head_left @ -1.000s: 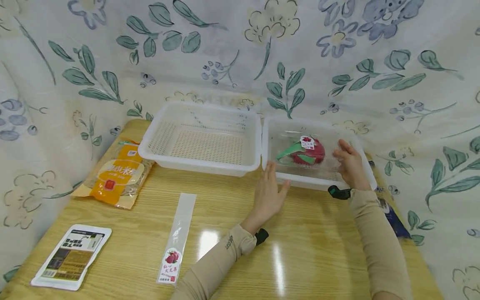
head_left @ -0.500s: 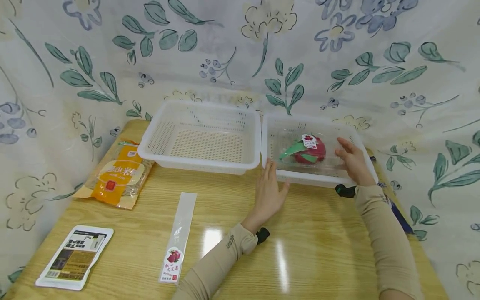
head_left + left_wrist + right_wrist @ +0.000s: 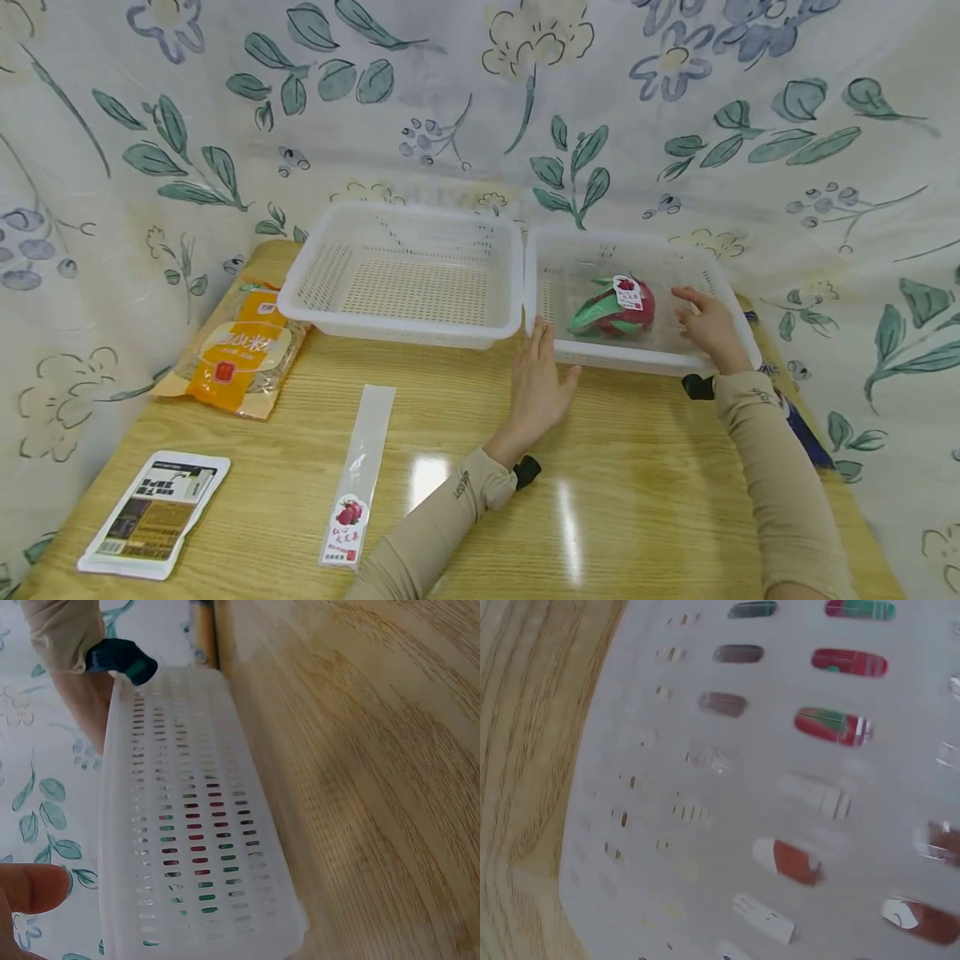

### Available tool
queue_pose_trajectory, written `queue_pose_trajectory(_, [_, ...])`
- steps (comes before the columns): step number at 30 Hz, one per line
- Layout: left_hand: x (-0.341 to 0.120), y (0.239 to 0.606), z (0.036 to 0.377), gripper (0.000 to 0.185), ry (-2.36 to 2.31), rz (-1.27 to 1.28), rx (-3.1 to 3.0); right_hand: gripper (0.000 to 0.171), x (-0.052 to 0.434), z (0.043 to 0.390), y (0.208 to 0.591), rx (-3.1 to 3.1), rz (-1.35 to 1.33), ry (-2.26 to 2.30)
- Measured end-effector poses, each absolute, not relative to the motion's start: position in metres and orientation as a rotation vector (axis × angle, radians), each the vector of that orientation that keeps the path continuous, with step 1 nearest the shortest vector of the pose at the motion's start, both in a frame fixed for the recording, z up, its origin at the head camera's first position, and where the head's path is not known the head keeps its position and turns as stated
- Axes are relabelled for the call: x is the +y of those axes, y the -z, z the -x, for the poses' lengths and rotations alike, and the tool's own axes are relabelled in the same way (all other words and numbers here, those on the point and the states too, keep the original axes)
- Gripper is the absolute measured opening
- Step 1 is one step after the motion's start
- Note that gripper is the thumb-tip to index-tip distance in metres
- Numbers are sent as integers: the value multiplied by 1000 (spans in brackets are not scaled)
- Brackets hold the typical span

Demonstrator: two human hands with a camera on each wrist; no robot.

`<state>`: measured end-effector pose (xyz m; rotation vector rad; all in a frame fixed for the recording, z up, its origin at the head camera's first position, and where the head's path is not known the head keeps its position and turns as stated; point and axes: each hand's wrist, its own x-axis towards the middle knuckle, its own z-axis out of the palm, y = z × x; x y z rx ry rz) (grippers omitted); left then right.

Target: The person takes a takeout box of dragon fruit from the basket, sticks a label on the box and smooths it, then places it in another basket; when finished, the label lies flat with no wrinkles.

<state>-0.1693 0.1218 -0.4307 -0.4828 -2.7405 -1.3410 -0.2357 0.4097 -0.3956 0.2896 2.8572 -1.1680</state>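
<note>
While my left hand [image 3: 542,385] rests flat against the basket [image 3: 553,250], my right hand [image 3: 708,327], fingers relaxed, touches the packed fruit [image 3: 617,306] at centre right.

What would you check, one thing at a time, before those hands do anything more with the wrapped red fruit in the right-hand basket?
1. Wrapped red fruit lies inside the right basket: ok.
2. Right hand is over that basket beside the fruit; whether its fingers touch the clear wrap: cannot tell.
3. Left hand rests with straight fingers against the basket's near left corner, holding nothing: ok.
4. Left basket stands beside it with nothing visible inside: ok.
5. Orange packet, clear strip bag and white card lie apart from both hands on the table: ok.
</note>
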Motion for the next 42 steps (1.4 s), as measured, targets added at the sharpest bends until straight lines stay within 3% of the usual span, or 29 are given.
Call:
queue_pose_trajectory(10, [123, 429, 170, 73, 1310, 470, -2752, 47, 407, 239, 394, 3049, -138, 579])
queue_pose_trajectory(24, [115, 420, 180, 68, 1236, 581, -2859, 53, 394, 230, 373, 3068, -42, 455])
queue_pose_trajectory(35, [84, 399, 185, 65, 1119, 836, -2959, 49, 369, 185, 355, 3100, 196, 463])
queue_pose_trajectory(42, [37, 387, 177, 58, 929, 1000, -2871, 46, 363, 139, 352, 3195, 251, 474])
